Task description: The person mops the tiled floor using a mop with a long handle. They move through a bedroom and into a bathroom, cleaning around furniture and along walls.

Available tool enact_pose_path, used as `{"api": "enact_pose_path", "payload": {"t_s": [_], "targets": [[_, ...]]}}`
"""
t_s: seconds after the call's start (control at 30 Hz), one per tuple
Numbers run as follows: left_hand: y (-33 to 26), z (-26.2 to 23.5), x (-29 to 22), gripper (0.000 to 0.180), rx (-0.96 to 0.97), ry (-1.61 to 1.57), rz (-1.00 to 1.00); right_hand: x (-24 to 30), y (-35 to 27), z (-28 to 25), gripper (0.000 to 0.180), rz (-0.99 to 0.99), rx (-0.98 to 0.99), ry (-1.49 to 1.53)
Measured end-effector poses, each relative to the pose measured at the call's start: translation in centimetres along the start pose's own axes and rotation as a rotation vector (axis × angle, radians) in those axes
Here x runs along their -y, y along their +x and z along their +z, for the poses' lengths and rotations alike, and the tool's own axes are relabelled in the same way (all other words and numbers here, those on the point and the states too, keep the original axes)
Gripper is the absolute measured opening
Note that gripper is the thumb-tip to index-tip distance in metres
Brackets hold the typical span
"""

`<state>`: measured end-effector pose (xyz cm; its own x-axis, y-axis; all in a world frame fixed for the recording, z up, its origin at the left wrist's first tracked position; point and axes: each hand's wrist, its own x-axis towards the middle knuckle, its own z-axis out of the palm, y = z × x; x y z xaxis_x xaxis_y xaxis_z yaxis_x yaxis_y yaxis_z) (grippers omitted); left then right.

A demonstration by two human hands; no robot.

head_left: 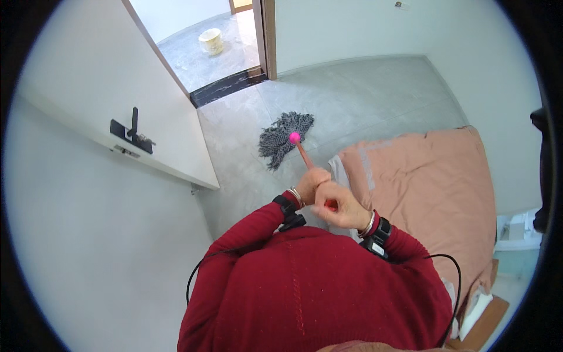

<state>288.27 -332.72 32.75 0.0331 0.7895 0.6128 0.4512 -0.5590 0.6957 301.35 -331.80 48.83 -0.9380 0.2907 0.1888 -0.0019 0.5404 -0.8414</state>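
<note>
A mop with a dark grey string head (pixel 284 134) rests spread on the grey tiled floor. Its pink socket (pixel 295 138) joins an orange-red handle (pixel 305 157) that runs back toward my body. Around that handle my left hand (pixel 312 180) is closed, a little farther down the stick. My right hand (pixel 342 205) is wrapped round the handle's upper end, close to my chest; a bit of red shows inside its curled fingers. The two hands are next to each other, the left partly covered by the right.
To the left a white door (pixel 117 88) with a black handle (pixel 134 123) stands open. A dark stone threshold (pixel 229 85) crosses the doorway, and a pale bucket (pixel 211 42) stands beyond it. On the right, a bed with a pinkish-brown cover (pixel 422 188) comes close to my right arm.
</note>
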Motion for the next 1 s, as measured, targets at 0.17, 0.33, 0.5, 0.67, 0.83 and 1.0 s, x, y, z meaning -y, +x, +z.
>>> {"api": "enact_pose_path", "payload": {"t_s": [0.17, 0.33, 0.5, 0.67, 0.83, 1.0], "targets": [[-0.5, -2.9, 1.9, 0.024, 0.179, -0.080, 0.085, 1.2, 4.1, 3.1, 0.028, -0.019, 0.214, -0.163], [-0.6, -3.7, 4.2, 0.023, 0.338, -0.150, 0.159, 0.7, 4.8, 5.1, 0.026, 0.051, -0.052, -0.087], [2.0, -4.4, 8.5, 0.024, 0.394, -0.189, 0.178, -2.7, 6.9, 5.4, 0.024, 0.142, -0.286, -0.216], [8.0, -7.7, 14.9, 0.021, 0.444, -0.158, 0.150, -6.6, 13.8, 1.9, 0.022, 0.162, -0.389, -0.152], [14.0, -13.9, 19.9, 0.021, 0.277, 0.024, 0.132, -10.1, 24.1, -2.2, 0.023, -0.023, -0.420, -0.116], [17.1, -14.4, 21.7, 0.017, -0.074, -0.251, -0.133, -13.2, 29.8, -7.6, 0.024, -0.200, -0.118, -0.070]]}}
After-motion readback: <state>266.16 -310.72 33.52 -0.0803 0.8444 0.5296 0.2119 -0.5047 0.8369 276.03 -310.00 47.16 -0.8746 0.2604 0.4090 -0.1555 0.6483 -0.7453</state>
